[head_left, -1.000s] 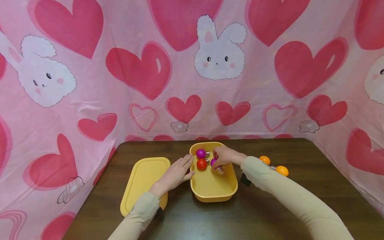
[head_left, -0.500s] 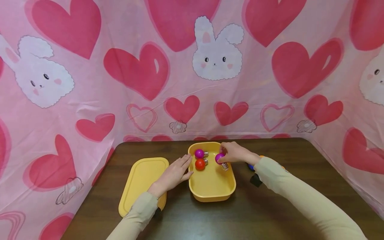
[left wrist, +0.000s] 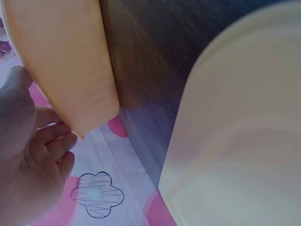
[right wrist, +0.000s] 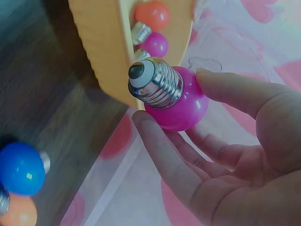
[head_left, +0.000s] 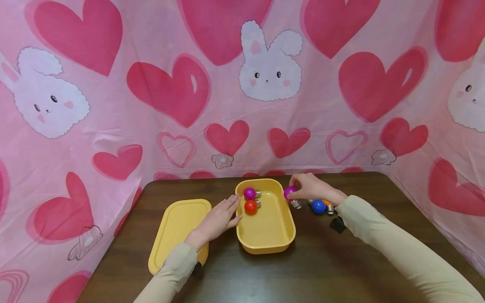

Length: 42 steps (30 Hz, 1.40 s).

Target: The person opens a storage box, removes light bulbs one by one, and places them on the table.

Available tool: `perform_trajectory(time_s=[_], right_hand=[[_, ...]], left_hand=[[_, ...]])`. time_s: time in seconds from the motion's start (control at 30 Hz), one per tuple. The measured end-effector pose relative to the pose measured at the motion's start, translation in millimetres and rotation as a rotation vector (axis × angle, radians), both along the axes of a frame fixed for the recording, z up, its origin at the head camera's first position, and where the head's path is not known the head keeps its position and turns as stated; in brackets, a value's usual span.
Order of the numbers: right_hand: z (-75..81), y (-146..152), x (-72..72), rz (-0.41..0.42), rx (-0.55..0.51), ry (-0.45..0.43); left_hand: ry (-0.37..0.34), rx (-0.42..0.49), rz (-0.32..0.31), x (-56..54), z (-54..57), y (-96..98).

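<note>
Purple bulb [right wrist: 176, 96]: right hand [head_left: 312, 187] pinches its globe [right wrist: 194, 107], base [right wrist: 162, 87] free. Left hand [head_left: 218, 219], fingers relaxed, touches tub [head_left: 267, 250], likely to steady it.

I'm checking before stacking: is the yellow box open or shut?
Open: the lid lies apart, and the box shows a red bulb inside.

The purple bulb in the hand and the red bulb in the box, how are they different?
The held bulb is purple, the boxed bulb red. The right hand pinches the held bulb; the boxed bulb lies in the yellow box. Both have round globes and silvery screw bases.
</note>
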State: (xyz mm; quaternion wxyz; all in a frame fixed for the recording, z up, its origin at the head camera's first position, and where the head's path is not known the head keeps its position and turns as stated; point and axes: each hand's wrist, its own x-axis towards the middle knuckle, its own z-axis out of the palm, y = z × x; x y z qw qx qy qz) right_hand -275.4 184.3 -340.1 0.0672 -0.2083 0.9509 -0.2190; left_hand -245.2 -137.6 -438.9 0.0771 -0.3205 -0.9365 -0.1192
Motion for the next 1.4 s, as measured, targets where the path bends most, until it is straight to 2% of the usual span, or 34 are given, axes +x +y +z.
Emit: perform_trajectory(time_s=[0.17,0.5,0.87,1.07,1.4], right_hand=[[4.6,20,-0.5,-0.035,-0.01,-0.011],[3.0,61,2.3,-0.107,-0.008,-0.045],[1.9,112,5.3,-0.183,0.021,-0.031],[-5.5,140,1.6,-0.231,0.021,-0.057],[-21.6,169,4.1,-0.277,0.03,-0.065]], left_hand=[[0.004,0.013,-0.002,-0.6,-0.5,-1.4],[0.011,0.025,0.005,-0.2,2.1,-2.6],[-0.008,0.034,0.003,-0.9,2.4,-4.2],[-0.009,0.034,0.007,-1.5,1.7,-4.5],[-0.016,0.025,0.011,-1.2,-1.0,-4.9]])
